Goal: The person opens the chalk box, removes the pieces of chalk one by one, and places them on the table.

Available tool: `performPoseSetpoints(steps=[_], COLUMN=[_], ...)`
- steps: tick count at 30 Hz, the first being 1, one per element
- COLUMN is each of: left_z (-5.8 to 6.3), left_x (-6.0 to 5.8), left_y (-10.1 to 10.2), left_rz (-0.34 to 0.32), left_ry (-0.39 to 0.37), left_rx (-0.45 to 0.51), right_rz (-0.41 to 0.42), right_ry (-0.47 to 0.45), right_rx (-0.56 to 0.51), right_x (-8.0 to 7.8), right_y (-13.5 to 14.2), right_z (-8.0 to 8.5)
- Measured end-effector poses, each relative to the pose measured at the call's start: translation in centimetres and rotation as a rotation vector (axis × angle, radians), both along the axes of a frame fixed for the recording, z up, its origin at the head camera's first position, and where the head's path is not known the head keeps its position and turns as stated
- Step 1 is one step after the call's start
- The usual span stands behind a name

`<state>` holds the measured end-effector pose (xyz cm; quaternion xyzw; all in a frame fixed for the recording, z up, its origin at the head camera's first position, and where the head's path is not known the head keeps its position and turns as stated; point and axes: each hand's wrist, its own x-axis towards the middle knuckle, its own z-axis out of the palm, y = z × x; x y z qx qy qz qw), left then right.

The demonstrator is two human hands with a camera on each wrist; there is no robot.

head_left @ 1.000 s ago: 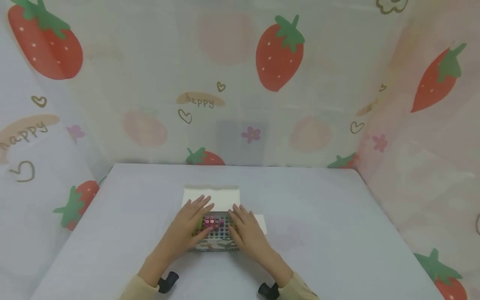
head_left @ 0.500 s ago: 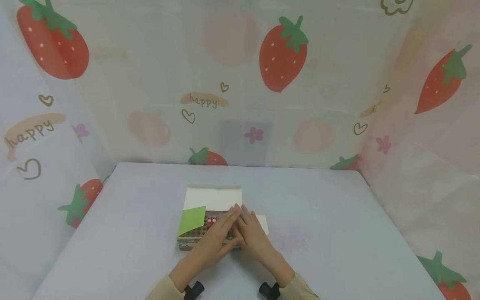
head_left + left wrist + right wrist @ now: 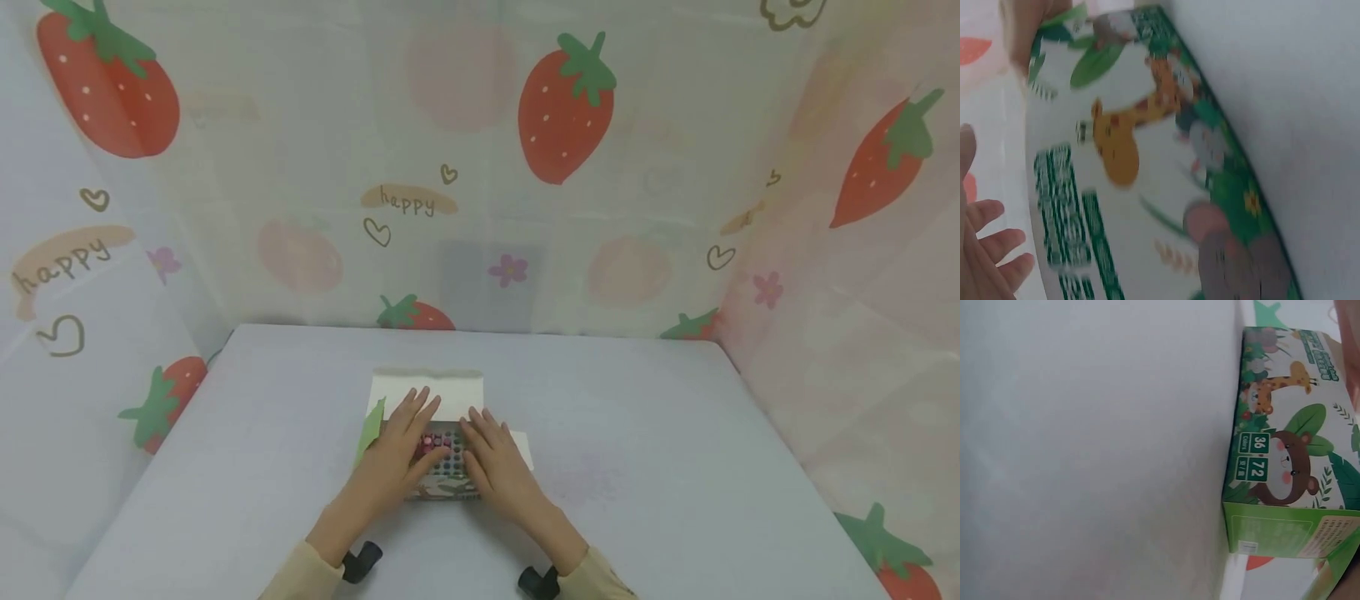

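An open cardboard box (image 3: 444,489) with animal pictures sits on the table, its white lid (image 3: 457,387) folded back. Rows of small round ends fill it, with several pink and red ones (image 3: 437,442) standing out. My left hand (image 3: 382,462) reaches over its left part, fingers straight and spread. Beside that hand a green flap (image 3: 371,429) stands up. The right hand (image 3: 501,467) lies along the right end with straight fingers. In the left wrist view the front panel (image 3: 1147,156) shows a giraffe; in the right wrist view the box front (image 3: 1291,419) reads "36 Colors" and "72".
A white side flap (image 3: 522,447) sticks out to the right behind the right hand. White cloth covers the table (image 3: 660,475). Strawberry-printed curtains (image 3: 562,117) stand behind and at both sides. Black wrist mounts (image 3: 363,562) sit under the forearms.
My left hand went right across the box to the right hand, then came back left. The green flap, lying over the box's left part half a second ago, now stands up. The right hand stays put.
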<state>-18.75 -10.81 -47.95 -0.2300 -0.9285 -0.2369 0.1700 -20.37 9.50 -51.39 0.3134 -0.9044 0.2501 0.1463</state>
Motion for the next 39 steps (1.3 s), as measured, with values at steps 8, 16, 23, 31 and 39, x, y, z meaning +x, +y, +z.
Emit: performPoseSetpoints(steps=[8, 16, 23, 31, 39], left_z=[0.1, -0.4, -1.1, -1.1, -1.5], left_x=[-0.3, -0.1, -0.3, -0.5, -0.8], left_y=[-2.5, -4.0, -4.5, -4.7, -4.9], left_rz=[0.075, 0.039, 0.024, 0.006, 0.017], left_ry=[0.007, -0.104, -0.16, -0.246, -0.298], left_rx=[-0.097, -0.096, -0.089, 0.011, 0.054], right_rz=[0.044, 0.097, 0.115, 0.147, 0.165], right_ry=[-0.045, -0.231, -0.366, -0.356, -0.36], right_rx=[-0.079, -0.147, -0.212, -0.312, -0.454], right_x=[-0.1, 0.0, -0.3, -0.6, -0.3], right_y=[0.1, 0.4, 0.3, 0.4, 0.1], right_z=[-0.6, -0.8, -0.8, -1.2, -0.2])
